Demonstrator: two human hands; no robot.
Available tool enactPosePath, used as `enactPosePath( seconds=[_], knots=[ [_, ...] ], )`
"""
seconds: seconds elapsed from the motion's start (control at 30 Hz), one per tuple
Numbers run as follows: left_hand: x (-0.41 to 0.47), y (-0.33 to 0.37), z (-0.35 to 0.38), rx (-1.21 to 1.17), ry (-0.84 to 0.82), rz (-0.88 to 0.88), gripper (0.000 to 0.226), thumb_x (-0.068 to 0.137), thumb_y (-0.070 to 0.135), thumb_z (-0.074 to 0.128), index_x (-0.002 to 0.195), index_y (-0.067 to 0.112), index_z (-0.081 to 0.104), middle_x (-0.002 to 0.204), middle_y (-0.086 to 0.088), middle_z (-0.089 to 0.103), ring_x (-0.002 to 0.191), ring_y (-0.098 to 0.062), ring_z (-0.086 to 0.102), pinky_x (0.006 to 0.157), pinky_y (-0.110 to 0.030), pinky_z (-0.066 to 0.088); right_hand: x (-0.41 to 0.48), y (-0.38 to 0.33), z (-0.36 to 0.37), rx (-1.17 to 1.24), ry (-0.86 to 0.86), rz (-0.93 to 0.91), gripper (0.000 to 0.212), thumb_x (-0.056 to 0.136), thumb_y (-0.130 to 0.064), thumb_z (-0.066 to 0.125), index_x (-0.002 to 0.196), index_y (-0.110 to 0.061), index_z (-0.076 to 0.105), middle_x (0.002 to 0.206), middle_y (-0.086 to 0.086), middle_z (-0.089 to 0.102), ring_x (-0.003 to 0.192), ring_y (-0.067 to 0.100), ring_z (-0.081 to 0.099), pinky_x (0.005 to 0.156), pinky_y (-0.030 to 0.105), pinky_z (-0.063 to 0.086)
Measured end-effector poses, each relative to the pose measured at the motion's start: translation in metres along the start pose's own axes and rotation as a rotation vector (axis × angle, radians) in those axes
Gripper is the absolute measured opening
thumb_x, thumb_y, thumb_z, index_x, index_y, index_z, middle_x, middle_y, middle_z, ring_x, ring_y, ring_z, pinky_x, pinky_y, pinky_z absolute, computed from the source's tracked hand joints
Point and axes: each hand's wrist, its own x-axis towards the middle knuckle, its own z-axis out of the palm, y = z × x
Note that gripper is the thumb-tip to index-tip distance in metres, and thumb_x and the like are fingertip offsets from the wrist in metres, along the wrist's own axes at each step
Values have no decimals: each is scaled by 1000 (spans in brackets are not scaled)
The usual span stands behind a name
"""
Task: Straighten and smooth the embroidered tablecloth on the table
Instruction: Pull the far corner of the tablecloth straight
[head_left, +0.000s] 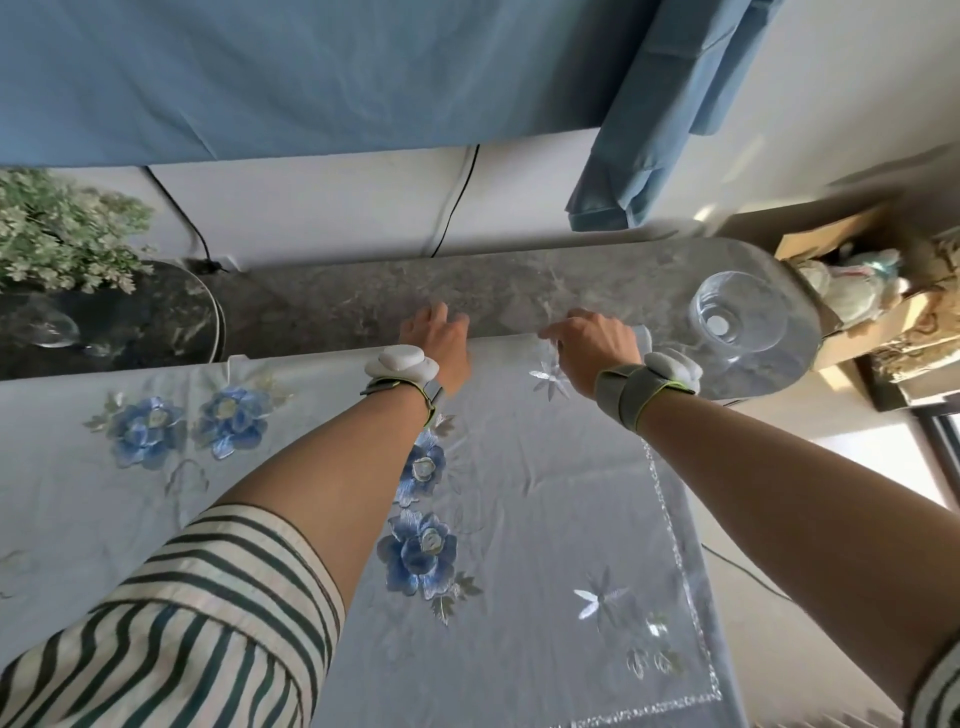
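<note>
A pale blue-grey tablecloth (524, 499) with embroidered blue flowers and silver leaf motifs covers the near part of a grey marble table (363, 296). Its far edge runs across the table, leaving a bare marble strip beyond. My left hand (439, 338) rests on that far edge, fingers curled over the fold. My right hand (592, 345) pinches the same edge near the cloth's far right corner. Both forearms reach forward over the cloth. Light creases show in the cloth between the flowers and the right border.
A clear glass bowl (737, 312) stands on bare marble just right of my right hand. A leafy plant (62, 234) and dark round top (130, 322) sit far left. Blue fabric (311, 73) hangs behind. A cardboard box (883, 291) lies at right.
</note>
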Motion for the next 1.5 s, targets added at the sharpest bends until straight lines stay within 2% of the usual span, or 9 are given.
enactPosePath(
  seconds=[0.23,0.5,0.7,0.8,0.9,0.97,1.13,1.33,1.5],
  knots=[
    [14,0,12,-166,-103,-3,31,99,22,34,117,7,54,115,-18,62,100,-39,59,84,-41,44,5,7,11,229,84,-59,42,89,3,45,115,-18,70,106,9,67,93,33,63,84,41,51],
    [17,4,17,-131,-106,-27,46,101,38,21,104,10,58,110,-15,65,102,-37,60,94,-44,35,-9,5,12,529,161,54,20,86,-18,63,94,-7,77,91,10,74,81,26,67,81,34,52],
    [20,15,13,-90,-148,-65,63,102,47,15,103,8,64,110,-16,66,107,-36,59,99,-46,33,-12,13,7,692,67,344,37,77,-34,77,107,-13,72,96,4,74,86,16,68,83,30,55],
    [26,19,11,-144,-171,-70,69,102,48,15,88,4,66,103,-21,68,95,-35,62,85,-38,40,-5,15,5,777,-51,360,34,80,-25,75,111,-12,71,81,3,74,73,12,71,77,32,60],
    [32,20,5,-74,-284,-47,51,103,37,25,117,5,62,116,-20,65,105,-36,60,89,-38,43,9,12,-1,957,-4,389,26,80,-13,73,104,-4,73,72,6,72,61,12,67,67,28,59],
    [33,19,1,-80,-354,-21,46,100,26,37,144,14,37,124,-16,59,111,-39,58,92,-40,44,26,11,-6,1032,53,403,23,81,-12,71,102,-3,73,74,11,72,64,18,66,71,34,61],
    [22,14,6,-35,-186,14,56,94,19,40,148,23,26,114,-6,62,100,-33,61,72,-34,44,65,3,1,977,68,374,19,82,-9,64,67,-20,69,78,15,74,62,19,65,75,43,60],
    [25,10,21,75,-68,26,52,98,37,19,109,17,66,91,-10,70,79,-31,64,66,-31,36,87,-8,22,836,-111,393,10,87,-13,63,89,-11,72,74,7,69,57,17,62,37,18,45],
    [24,10,23,4,22,-10,55,100,43,22,70,15,59,68,-9,60,73,-33,65,65,-31,39,96,-10,27,826,-272,398,10,88,-16,66,83,-8,69,70,6,68,50,12,59,31,14,35]
  ],
)
